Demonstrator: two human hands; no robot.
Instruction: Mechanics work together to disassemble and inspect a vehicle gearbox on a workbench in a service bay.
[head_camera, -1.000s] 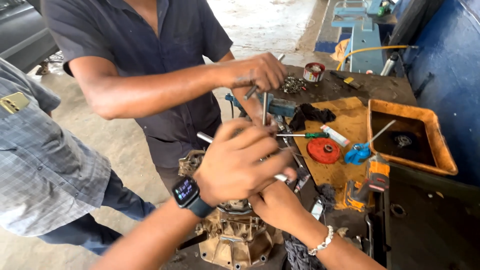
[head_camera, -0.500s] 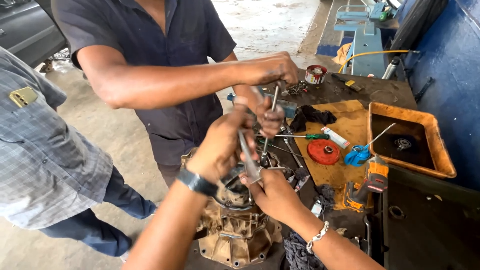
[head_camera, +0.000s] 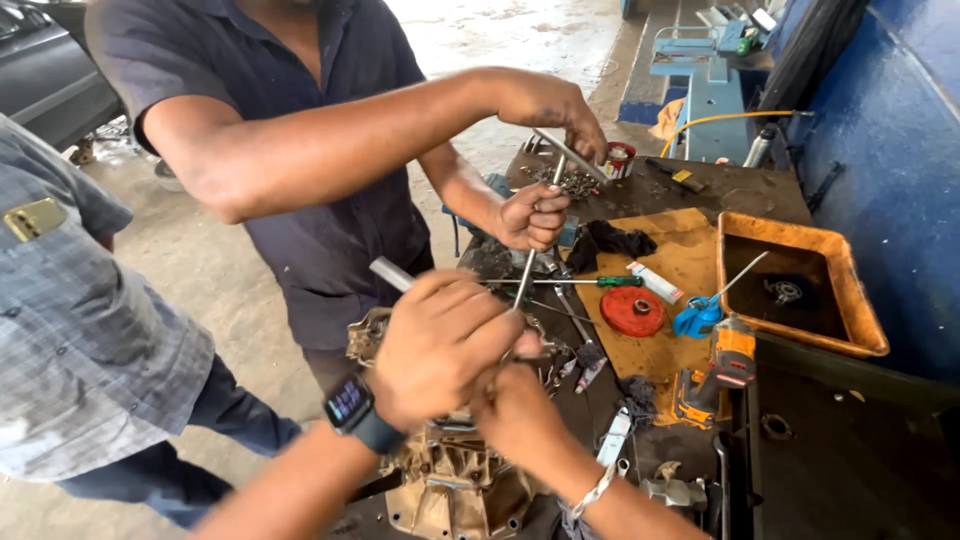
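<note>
My left hand (head_camera: 440, 340), with a smartwatch on the wrist, is closed around a grey metal bar (head_camera: 388, 272) whose end sticks out to the upper left. My right hand (head_camera: 515, 410), wearing a bracelet, sits just under it over a dirty metal engine casing (head_camera: 450, 495); its fingers are mostly hidden. A co-worker in a dark shirt stands opposite. One of their hands (head_camera: 535, 215) grips the shaft of a long T-handle wrench (head_camera: 527, 265) that reaches down to my hands. Their other hand (head_camera: 570, 115) holds its top.
On the bench lie cardboard (head_camera: 690, 255), a red disc (head_camera: 632, 312), a green-handled screwdriver (head_camera: 600, 282), a blue plastic part (head_camera: 697, 318), an orange drill (head_camera: 725, 365) and an orange tray (head_camera: 800, 240). A second person in a checked grey shirt (head_camera: 80, 340) stands at left. A blue wall (head_camera: 890, 120) is at right.
My left hand has turned over and dropped onto the casing, now gripping the bar. The co-worker's upper hand rose to the top of the T-handle wrench.
</note>
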